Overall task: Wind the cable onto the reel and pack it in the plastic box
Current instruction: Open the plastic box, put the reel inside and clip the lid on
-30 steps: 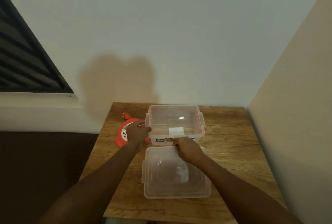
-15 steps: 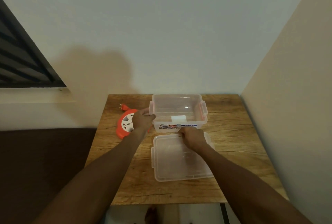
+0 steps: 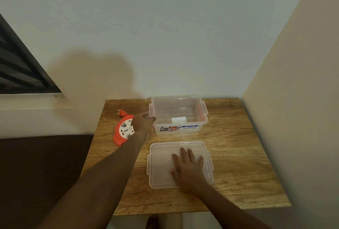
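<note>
orange cable reel (image 3: 123, 132) lies flat near the table's (image 3: 238, 146) left edge, toward the far left corner, white socket face up, orange plug (image 3: 121, 112) poking out at its far side. left hand (image 3: 143, 123) sits over the reel's right side, between reel and plastic box (image 3: 178, 115); fingers curl at the box's left wall by the near-left corner, touching it. can't tell whether they actually grip the wall or the reel underneath, the hand hides the contact. box stands upright at the table's far edge, about centre, open top, clear walls, red-tinted latches on left and right sides, blue label on the near wall. only thing visible inside is a small white rectangular piece against the near wall; no reel in it. lid (image 3: 165, 164) lies flat on the table just in front of the box, apart from it, toward the near edge. right hand (image 3: 187, 166) rests flat on the lid's right half, palm down, fingers straight and slightly spread, holding nothing.
</note>
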Motion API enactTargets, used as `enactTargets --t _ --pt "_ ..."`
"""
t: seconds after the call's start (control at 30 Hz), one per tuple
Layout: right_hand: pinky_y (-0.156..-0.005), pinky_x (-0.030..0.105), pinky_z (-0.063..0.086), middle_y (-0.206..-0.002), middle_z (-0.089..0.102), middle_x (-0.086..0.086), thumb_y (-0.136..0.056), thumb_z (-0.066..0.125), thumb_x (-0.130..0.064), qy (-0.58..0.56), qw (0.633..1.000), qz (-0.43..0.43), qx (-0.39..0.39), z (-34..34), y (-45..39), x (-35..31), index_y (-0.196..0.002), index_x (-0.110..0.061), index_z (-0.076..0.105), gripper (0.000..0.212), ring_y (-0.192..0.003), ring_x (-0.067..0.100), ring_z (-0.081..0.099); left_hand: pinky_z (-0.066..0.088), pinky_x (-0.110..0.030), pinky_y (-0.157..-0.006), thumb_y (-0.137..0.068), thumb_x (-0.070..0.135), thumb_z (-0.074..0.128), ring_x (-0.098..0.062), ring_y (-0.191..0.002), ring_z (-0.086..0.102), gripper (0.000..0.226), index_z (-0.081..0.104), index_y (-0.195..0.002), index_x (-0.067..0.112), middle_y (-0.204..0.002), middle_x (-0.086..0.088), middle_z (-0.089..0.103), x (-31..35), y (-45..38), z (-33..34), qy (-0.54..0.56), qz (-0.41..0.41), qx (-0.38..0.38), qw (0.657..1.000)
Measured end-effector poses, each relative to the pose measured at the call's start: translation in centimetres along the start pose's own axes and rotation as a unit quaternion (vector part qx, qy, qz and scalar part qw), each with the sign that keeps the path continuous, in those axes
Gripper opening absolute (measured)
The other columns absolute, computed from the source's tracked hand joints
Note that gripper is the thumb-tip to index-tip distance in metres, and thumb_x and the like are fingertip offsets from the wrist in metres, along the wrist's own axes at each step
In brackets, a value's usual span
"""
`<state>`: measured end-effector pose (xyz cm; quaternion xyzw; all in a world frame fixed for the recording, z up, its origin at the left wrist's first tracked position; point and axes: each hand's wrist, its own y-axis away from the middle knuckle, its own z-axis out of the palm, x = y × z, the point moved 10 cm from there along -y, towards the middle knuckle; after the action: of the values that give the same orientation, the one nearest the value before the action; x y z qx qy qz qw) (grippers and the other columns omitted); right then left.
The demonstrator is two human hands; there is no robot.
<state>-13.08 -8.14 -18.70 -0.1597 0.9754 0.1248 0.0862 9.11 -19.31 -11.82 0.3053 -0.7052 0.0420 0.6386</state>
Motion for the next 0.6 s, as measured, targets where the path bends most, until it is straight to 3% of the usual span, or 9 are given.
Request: enactTargets --t 0.13,0.33,0.47,0.53,0.6 --pt "-0.111 0.068 -0.009 -0.165 0.002 0.001 -0.089 0.02 -0.07 -0.01 1.0 0.017 0.003 0.5 0.0 1.0 -0.151 -0.041 0.018 0.068 -0.151 0.029 -0.007 0.062 -0.044 -0.09 -0.086 -0.001 0.079 -0.033 -0.105 0.072 0.044 0.07 -0.129 0.006 -0.124 -0.016 0.074 0.4 -0.5 0.0 -0.017 0.009 0.008 1.0" --pt "-0.112 0.068 -0.007 -0.165 0.0 -0.001 -0.088 0.028 -0.069 -0.019 0.999 0.021 -0.025 -0.3 -1.1 1.2 -0.151 -0.042 0.018 0.069 -0.15 0.028 -0.008 0.06 -0.038 -0.088 -0.086 -0.003 0.079 -0.031 -0.103 0.071 0.045 0.07 -0.129 0.003 -0.126 -0.018 0.073 0.8 -1.1 0.7 -0.014 0.013 0.001 1.0" --pt "-0.112 0.07 -0.001 -0.164 0.005 0.0 -0.089 0.035 -0.065 -0.023 0.999 0.025 -0.03 -1.0 -1.2 1.0 -0.149 -0.04 0.022 0.067 -0.15 0.029 -0.002 0.06 -0.047 -0.097 -0.091 0.004 0.076 -0.035 -0.113 0.07 0.039 0.069 -0.13 0.003 -0.125 -0.014 0.073 1.1 -1.0 0.7 -0.021 0.029 -0.004 0.999" --pt "-0.113 0.069 0.001 -0.163 0.01 0.002 -0.09 0.04 -0.06 -0.019 0.999 0.028 -0.028 -1.2 -1.2 0.5 -0.149 -0.037 0.023 0.066 -0.15 0.032 0.002 0.057 -0.035 -0.089 -0.096 0.012 0.071 -0.033 -0.116 0.068 0.031 0.071 -0.126 0.006 -0.115 -0.007 0.074 1.1 -0.8 -0.5 -0.028 0.056 0.017 0.998" --pt "-0.117 0.063 0.005 -0.162 0.016 0.004 -0.092 0.045 -0.053 -0.032 0.999 0.017 -0.002 -1.8 -1.8 -0.6 -0.15 -0.033 0.024 0.065 -0.149 0.031 0.009 0.054 -0.033 -0.091 -0.099 0.019 0.068 -0.032 -0.119 0.066 0.03 0.071 -0.127 0.007 -0.12 -0.009 0.074 1.0 -1.0 -2.8 -0.067 0.082 0.047 0.993"
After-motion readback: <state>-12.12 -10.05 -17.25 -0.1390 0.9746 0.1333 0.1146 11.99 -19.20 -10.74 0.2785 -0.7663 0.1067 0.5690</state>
